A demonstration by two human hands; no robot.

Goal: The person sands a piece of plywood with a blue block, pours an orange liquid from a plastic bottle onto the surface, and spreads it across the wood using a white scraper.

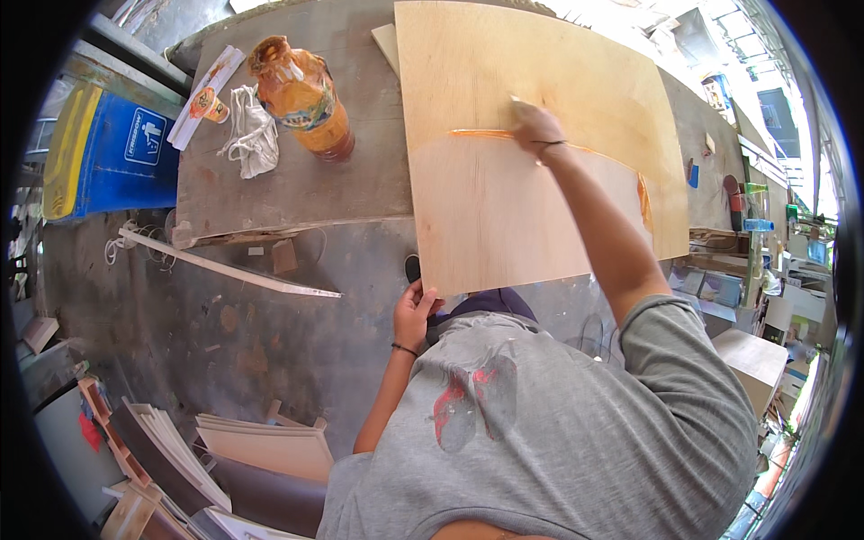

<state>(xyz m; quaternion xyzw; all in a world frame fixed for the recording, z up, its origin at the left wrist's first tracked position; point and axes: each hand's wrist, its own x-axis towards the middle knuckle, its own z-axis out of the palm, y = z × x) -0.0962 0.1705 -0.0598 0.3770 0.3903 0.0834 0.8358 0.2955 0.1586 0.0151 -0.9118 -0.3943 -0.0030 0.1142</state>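
Observation:
A large pale plywood sheet (504, 225) lies on the workbench, its near edge jutting out over the front. My left hand (416, 315) pinches the sheet's near left corner. Out over the upper part of the sheet, my right hand (538, 130) is closed and pressed down; a small pale tip shows past the fingers, but what it belongs to is hidden. Beside that hand runs a wet orange streak (477, 134), and another orange smear (644, 200) marks the right side. The wood beyond the streak looks yellower than the paler near part.
On the bench (378, 180) to the left stand a bottle of orange-brown liquid (315, 112), a white rag (253, 135) and a small orange cup (209, 105). A blue bin (121, 148) is at far left. A wooden strip (229, 263) lies low by the bench; boards (265, 445) lean behind me.

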